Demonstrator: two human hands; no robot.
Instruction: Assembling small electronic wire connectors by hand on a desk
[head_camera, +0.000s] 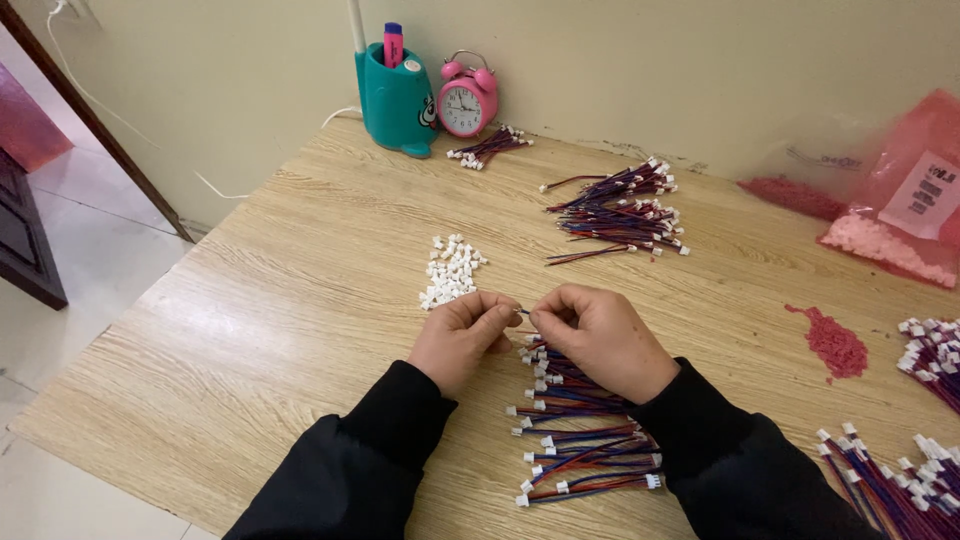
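Both hands (535, 335) pinch wire lead (524, 312), lengthwise left-right.

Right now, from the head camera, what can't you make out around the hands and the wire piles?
- What the left hand and right hand pinch: fingertips cover it; only a thin wire end shows between them.
- Wire pile under the right hand: its upper part is hidden by hand and sleeve.
- Wire bundles at right: cut off by the frame edge.
- Pink bag: contents blurred, edge-cut.
- White connectors: too small for detail.
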